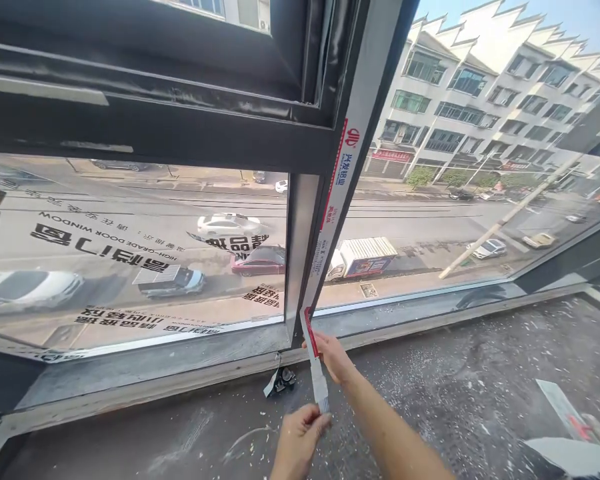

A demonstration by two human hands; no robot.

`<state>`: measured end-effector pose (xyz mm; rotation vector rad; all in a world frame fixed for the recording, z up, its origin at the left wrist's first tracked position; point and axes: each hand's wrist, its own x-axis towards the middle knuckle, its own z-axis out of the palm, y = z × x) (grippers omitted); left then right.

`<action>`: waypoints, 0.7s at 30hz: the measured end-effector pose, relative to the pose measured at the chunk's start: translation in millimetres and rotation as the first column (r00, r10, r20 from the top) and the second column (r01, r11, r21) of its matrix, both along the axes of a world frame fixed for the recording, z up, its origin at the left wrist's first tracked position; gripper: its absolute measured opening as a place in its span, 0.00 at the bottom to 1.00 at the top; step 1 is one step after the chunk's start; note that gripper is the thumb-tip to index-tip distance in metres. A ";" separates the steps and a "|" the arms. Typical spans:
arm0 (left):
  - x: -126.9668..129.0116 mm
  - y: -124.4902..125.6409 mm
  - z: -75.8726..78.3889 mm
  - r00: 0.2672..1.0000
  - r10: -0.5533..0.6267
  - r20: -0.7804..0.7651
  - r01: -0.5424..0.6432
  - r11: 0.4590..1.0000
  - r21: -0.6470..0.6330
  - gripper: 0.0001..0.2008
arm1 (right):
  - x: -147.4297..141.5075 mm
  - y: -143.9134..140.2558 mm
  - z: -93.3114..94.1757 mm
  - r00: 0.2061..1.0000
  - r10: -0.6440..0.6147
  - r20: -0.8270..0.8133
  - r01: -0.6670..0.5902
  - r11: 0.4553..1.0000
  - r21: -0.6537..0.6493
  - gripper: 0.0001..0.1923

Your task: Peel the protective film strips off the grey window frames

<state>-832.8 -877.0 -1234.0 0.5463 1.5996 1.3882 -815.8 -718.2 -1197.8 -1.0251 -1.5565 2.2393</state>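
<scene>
At the foot of the window post (325, 220), above the dusty sill (455, 387), both hands grip the protective film strip (316, 367), left hand (300, 443) pinching its free end, right hand (333, 357) higher; thin, light, likely tear-prone, best held near the peel line.

**Both hands up, arms crossing**

The right hand (334, 355) reaches farthest forward on a long bare forearm, fingers curled shut. The left hand (300, 437) sits nearer the body, just below it, fingertips pinched tight together.
</scene>
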 end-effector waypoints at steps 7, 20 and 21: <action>11.9 -41.4 13.2 0.999 0.031 0.040 -0.030 0.999 -0.019 0.20 | -11.0 -25.8 46.5 0.968 0.013 -0.250 -0.062 0.980 -0.190 0.20; -95.7 -70.6 137.5 0.930 0.357 0.084 -0.357 0.934 -0.023 0.37 | 56.0 -153.4 66.5 0.917 0.279 -0.284 -0.026 0.755 0.656 0.18; -100.5 -60.3 167.4 0.960 0.257 0.111 -0.262 0.965 0.027 0.39 | 61.8 -164.1 64.1 0.906 0.324 -0.273 -0.084 0.769 0.633 0.17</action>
